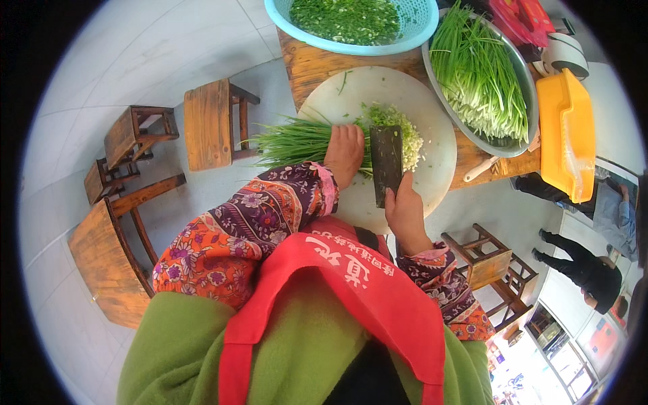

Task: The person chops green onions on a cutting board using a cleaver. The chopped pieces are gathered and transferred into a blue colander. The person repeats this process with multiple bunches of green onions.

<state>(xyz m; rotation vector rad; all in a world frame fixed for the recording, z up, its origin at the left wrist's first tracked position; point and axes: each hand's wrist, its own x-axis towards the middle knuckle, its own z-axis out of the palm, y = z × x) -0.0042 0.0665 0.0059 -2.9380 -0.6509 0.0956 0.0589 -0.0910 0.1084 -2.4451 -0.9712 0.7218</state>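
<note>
My left hand (345,156) presses on a bunch of green chives or thin scallions (298,142) that lies across a round whitish chopping board (349,207). The green tips stick out past the board's left edge. In my right hand (406,215) is a dark-bladed cleaver (387,157), its blade upright beside the fingers of my left hand. Chopped pale and green pieces (397,121) are heaped just beyond and to the right of the blade. The cleaver's handle is mostly hidden in my fist.
A blue plastic basket (352,49) of chopped greens stands behind the board. To the right are a metal basin (531,114) of whole greens (481,76), a yellow plastic tray (567,136) and a pale handle (481,169). Wooden stools (210,129) stand at left; people (582,273) are far right.
</note>
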